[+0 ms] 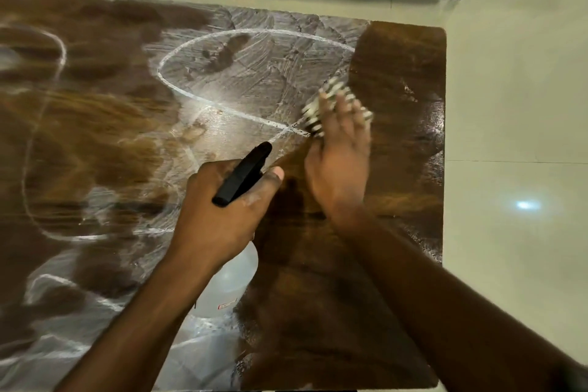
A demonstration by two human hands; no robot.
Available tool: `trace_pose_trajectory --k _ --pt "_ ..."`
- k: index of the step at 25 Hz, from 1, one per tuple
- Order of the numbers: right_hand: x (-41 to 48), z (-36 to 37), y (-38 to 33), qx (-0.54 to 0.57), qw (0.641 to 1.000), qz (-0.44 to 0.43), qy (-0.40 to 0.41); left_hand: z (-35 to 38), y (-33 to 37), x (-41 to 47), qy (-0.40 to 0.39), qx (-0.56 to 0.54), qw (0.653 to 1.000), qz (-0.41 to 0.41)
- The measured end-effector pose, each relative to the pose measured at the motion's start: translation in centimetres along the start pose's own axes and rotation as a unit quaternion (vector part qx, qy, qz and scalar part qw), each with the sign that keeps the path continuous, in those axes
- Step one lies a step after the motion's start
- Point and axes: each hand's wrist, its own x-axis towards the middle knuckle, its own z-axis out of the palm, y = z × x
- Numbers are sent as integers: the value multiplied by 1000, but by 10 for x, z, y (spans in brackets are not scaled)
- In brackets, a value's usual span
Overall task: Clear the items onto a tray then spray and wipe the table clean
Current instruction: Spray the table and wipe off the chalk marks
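Table (397, 169) filled most of the frame, a dark wooden top streaked with pale, chalky residue across its left and centre, while a strip down the right side looked dark and already wiped. No loose items lay on it, so I judged the clearing finished and the wiping in hand.

At centre right, the right hand (337, 162) pressed a striped cloth (331, 105) flat to the wood, fingers spread over it and holding it down, right at the boundary between the clean strip and the white smears; both hand and cloth were blurred. Just beside it, at centre, the left hand (229, 200) was wrapped around the neck of a spray bottle (235, 277), its black trigger head (243, 173) pointing toward the upper right and its clear body hanging below the wrist (whether the bottle rested on the table I could not tell).

To do this step well, I thought the cloth should work in overlapping passes from the clean strip leftward, so residue was pushed one way and not dragged back. The bright oval ring (254, 79) in the upper centre and the curved lines at the left would likely need firmer pressure or another spray first. A fresh fold of cloth would help once it loaded up with white.
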Motion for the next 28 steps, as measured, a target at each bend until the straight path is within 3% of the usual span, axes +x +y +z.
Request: trace_pose_trajectory --k 2,4,5,6,7,8,10,11,13,14,15,16,18,20,21,22,24,26,28 --pt "-38 10 -16 13 970 -216 -109 -6 4 9 -4 -25 1000 4" --pt "-33 3 -2 -13 857 -461 -231 -12 7 18 -9 -29 999 11" --pt "-12 -6 10 -37 807 -522 -274 -15 7 22 -9 -22 1000 14" --pt "10 -16 22 -75 789 -528 -305 -18 8 25 -12 -14 1000 17" --pt "33 -25 37 -111 808 -489 -310 -20 10 29 -17 -5 1000 19" --pt "56 -33 52 -137 854 -413 -285 -22 12 33 -19 5 1000 19" --pt "98 -49 70 -120 953 -219 -175 -27 14 40 -11 21 1000 17" --pt "113 -53 71 -79 985 -115 -102 -29 15 43 -9 20 1000 14" --pt "123 -41 49 -26 998 55 20 -31 17 48 -9 9 1000 8" --pt "118 -28 30 -21 994 102 41 -31 18 51 -12 3 1000 9" --pt "104 -14 11 -24 993 110 36 -31 19 53 -18 3 1000 15" --pt "82 0 -7 -29 998 61 11 -31 21 55 -22 3 1000 20" --pt "32 15 -32 -36 982 -145 -117 -31 26 61 -25 -10 999 22" --pt "12 11 -24 -63 878 -411 -236 -32 32 66 -25 -18 999 23" --pt "26 3 -9 -81 828 -492 -258 -33 34 67 -26 -11 999 24" --pt "45 -7 5 -103 816 -503 -264 -33 35 68 -30 -2 999 21" --pt "84 -27 37 -146 883 -387 -221 -34 38 69 -36 8 999 8" --pt "119 -50 58 -122 970 -178 -116 -35 38 70 -42 8 999 1" --pt "147 -58 55 -59 998 35 4 -36 41 69 -58 -1 998 0"
